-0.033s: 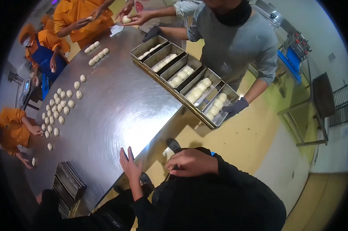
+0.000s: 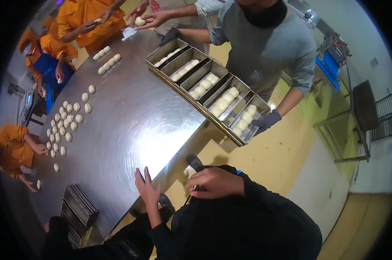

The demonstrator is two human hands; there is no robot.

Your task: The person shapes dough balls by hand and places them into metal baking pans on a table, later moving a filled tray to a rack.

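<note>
My left hand is held palm down with its fingers spread, beside the near edge of the steel table. It holds nothing. My right hand is in front of my dark clothing, its fingers curled toward the thumb. The gap between them is dark, and I cannot make out anything in it. Ahead, a person in a grey top and dark gloves carries a joined row of metal loaf tins, tilted at the table's far right corner. Each tin holds a row of pale dough balls. Neither of my hands touches the tins.
Several loose dough balls lie on the table's left side, with two rows farther back. More loaf tins stand at the lower left edge. Workers in orange line the far and left sides. A rack stands right.
</note>
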